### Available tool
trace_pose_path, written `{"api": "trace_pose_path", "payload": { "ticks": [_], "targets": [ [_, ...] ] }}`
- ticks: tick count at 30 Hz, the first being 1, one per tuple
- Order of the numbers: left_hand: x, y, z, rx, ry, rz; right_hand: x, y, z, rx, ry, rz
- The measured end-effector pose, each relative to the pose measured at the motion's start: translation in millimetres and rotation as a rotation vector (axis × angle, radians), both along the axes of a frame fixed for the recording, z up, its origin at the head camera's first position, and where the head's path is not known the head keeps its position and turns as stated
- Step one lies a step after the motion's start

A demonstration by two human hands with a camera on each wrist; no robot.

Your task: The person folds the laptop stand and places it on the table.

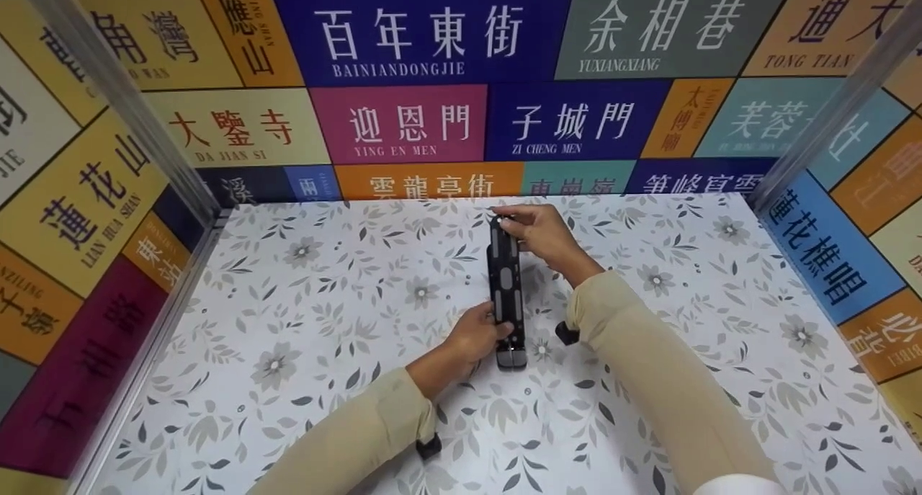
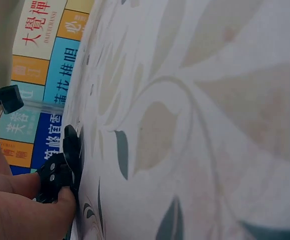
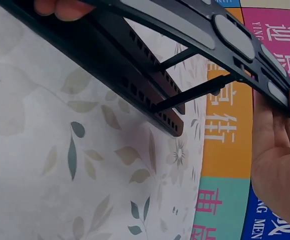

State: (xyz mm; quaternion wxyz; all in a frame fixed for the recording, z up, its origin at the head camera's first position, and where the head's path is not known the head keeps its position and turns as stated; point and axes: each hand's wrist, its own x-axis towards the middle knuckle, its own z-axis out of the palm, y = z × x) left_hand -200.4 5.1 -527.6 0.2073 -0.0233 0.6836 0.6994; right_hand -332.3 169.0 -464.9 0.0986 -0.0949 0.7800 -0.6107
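In the head view, your black folding stand (image 1: pixel 506 279) is just right of centre on the floral tabletop (image 1: pixel 324 322), your right hand (image 1: pixel 544 232) gripping its upper end and your left hand (image 1: pixel 472 333) its lower end. The left wrist view shows that left hand at lower left, thumb (image 2: pixel 67 202) and fingers (image 2: pixel 17 184) pinching the stand's dark end (image 2: pixel 55 170). In the right wrist view, your right hand pinches the raised top piece (image 3: pixel 235 40) at the right edge, struts (image 3: pixel 197 93) slanting from it to the slotted base (image 3: pixel 85 55).

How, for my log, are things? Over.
Left hand gripping near end, right hand gripping raised far end. Black stand partly open, struts showing. No obstruction visible.
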Motion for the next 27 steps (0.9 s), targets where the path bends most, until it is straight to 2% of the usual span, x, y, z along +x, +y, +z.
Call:
{"api": "trace_pose_path", "payload": {
  "ticks": [7, 14, 20, 27],
  "targets": [
    [-0.1, 2.5, -0.4, -0.045, 0.031, -0.007, -0.1, 0.4, -4.0, 0.057, 0.033, -0.003],
    [1.0, 2.6, 2.6, -0.051, 0.022, -0.028, -1.0, 1.7, -1.4, 0.077, -0.015, -0.017],
    [0.6, 1.4, 0.8, -0.028, 0.033, -0.042, -0.5, 0.5, -0.9, 0.143, 0.021, -0.019],
    [-0.3, 0.5, -1.9, 0.04, 0.052, -0.055, -0.6, 0.3, 0.6, 0.239, 0.068, -0.062]
  ]
}}
